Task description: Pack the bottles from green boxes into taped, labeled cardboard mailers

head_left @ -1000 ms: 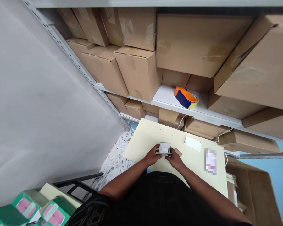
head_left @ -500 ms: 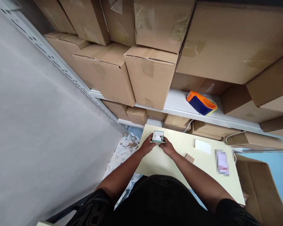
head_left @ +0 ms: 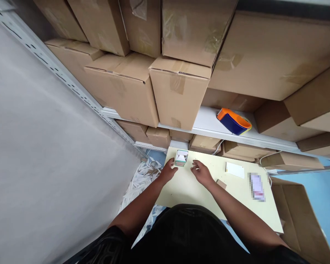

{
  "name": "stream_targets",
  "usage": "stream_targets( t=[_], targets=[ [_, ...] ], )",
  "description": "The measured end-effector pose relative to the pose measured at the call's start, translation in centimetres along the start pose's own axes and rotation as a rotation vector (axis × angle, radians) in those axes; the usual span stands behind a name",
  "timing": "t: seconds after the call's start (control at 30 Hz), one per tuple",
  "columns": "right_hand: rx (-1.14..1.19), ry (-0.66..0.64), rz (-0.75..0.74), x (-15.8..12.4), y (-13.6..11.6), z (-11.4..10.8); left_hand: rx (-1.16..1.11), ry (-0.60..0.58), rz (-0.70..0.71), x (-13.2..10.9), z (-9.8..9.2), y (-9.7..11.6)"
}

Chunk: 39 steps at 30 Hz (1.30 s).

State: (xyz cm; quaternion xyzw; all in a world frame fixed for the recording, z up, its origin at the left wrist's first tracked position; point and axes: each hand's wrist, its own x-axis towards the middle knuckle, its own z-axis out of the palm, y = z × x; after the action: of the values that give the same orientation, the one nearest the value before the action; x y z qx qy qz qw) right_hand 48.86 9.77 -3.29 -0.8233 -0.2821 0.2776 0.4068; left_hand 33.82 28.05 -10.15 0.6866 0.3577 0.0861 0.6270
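Note:
A small white box with green edges [head_left: 181,158] stands near the far left corner of the pale yellow table [head_left: 181,187]. Its top looks open, though what lies inside is too small to make out. My left hand [head_left: 168,171] is just left of the box, thumb and fingers apart, holding nothing. On the other side, a short gap away, my right hand [head_left: 202,172] hovers with loosely curled, parted fingers and nothing in them. A small brown cardboard piece [head_left: 221,183] lies by my right wrist.
A white flat box [head_left: 234,170] and a blurred-out item [head_left: 257,187] lie on the table's right. An orange and blue tape dispenser [head_left: 233,121] sits on the shelf [head_left: 206,116] among cardboard boxes [head_left: 178,95]. White paper strips [head_left: 139,179] cover the floor at left.
Both hands have let go of the small white box and drawn apart from it. The box now stands on the table by itself. The view has shifted slightly.

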Motion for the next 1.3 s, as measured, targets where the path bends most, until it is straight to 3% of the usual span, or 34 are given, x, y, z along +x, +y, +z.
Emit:
stream_targets(
  t=[0.1, 0.2, 0.27, 0.37, 0.5, 0.63, 0.73, 0.83, 0.93, 1.1, 1.2, 1.3],
  targets=[
    [-0.182, 0.318, -0.29, -2.0, -3.0, -7.8, 0.05, 0.074, -0.066, -2.3, -0.6, -2.2],
    [-0.483, 0.667, -0.45, -1.1, -6.6, -16.2, 0.109, 0.088, -0.069, -4.9, -1.1, -3.5],
    [-0.671, 0.747, -0.434, 0.9, -8.4, -20.2, 0.16, 0.071, -0.068, -6.4, -1.0, -3.7],
    [-0.835, 0.704, -0.314, 4.2, -9.3, -22.7, 0.233, 0.029, -0.056, -8.0, -0.3, -3.2],
    [-0.905, 0.665, -0.26, 6.3, -8.8, -22.9, 0.281, -0.009, -0.026, -9.1, 1.1, -1.9],
    [-0.938, 0.617, -0.295, 6.2, -8.9, -23.5, 0.33, -0.127, 0.015, -9.5, 2.5, -1.3],
    [-0.944, 0.618, -0.375, 4.3, -8.5, -23.9, 0.382, -0.21, 0.051, -9.6, 3.5, -1.4],
    [-0.914, 0.691, -0.458, 0.1, -6.3, -23.4, 0.474, -0.283, 0.097, -9.4, 4.9, -1.5],
    [-0.828, 0.741, -0.415, -6.0, -1.7, -21.6, 0.644, -0.411, 0.195, -9.1, 7.0, -1.3],
    [-0.796, 0.615, -0.248, -14.7, 9.8, -17.1, 0.927, -0.633, 0.372, -8.2, 12.8, 0.1],
    [-0.808, 0.453, -0.116, -17.2, 16.4, -14.8, 1.06, -0.649, 0.432, -7.5, 16.8, 0.9],
    [-0.809, 0.315, 0.01, -18.1, 21.0, -13.7, 1.102, -0.648, 0.535, -6.5, 21.1, 1.2]
  ],
)
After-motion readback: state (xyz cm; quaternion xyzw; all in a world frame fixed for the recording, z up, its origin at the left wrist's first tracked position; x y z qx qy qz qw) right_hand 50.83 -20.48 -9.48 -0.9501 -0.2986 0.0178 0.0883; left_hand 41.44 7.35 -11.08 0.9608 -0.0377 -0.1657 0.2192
